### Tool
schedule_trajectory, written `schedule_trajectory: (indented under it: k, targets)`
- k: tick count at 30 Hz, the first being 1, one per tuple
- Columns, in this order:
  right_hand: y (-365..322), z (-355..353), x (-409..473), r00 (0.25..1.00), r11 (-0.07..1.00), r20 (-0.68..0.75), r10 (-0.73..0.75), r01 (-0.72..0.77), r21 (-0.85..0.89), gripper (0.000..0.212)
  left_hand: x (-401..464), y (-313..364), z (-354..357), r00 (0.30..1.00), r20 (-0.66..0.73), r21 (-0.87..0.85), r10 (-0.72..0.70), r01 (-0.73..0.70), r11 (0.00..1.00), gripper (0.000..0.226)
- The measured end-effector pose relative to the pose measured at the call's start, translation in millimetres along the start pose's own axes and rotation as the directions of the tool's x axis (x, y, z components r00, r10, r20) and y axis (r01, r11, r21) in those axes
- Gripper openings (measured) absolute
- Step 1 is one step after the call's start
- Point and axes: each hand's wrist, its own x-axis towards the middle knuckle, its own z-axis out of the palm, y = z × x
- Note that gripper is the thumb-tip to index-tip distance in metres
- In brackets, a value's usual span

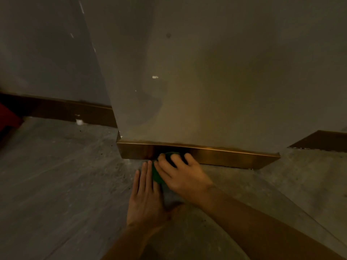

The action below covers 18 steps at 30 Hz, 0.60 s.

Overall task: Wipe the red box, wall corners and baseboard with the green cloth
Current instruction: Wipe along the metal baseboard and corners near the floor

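My right hand [180, 175] presses the green cloth [156, 175] against the shiny bronze baseboard [225, 156] at the foot of a grey wall pillar. Most of the cloth is hidden under that hand; green shows at its left side and between the fingers. Flat on the floor lies my left hand [146, 196], fingers together, touching the cloth's left edge. The pillar's left outer corner [118, 136] is just left of the hands. A sliver of the red box [8, 117] shows at the far left edge.
A darker baseboard [71, 113] runs along the recessed wall on the left, with a white scuff at its foot. Another baseboard piece [323, 140] sits at the right. The grey concrete floor [56, 175] is dusty, with small crumbs.
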Motion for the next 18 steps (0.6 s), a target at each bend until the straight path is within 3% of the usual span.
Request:
schedule_trajectory:
  k: [6, 18]
  targets:
    - [0.2, 6.8, 16.7, 1.000, 0.995, -0.010, -0.021, 0.020, -0.098, 0.036, -0.6, 2.1, 0.1, 1.000, -0.015, -0.009, 0.007, -0.007, 1.000, 0.127]
    - [19.7, 20.8, -9.9, 0.981, 0.995, 0.191, -0.022, 0.040, -0.087, 0.039, 0.6, 0.6, -0.9, 1.000, -0.018, 0.019, -0.013, 0.013, 1.000, 0.134]
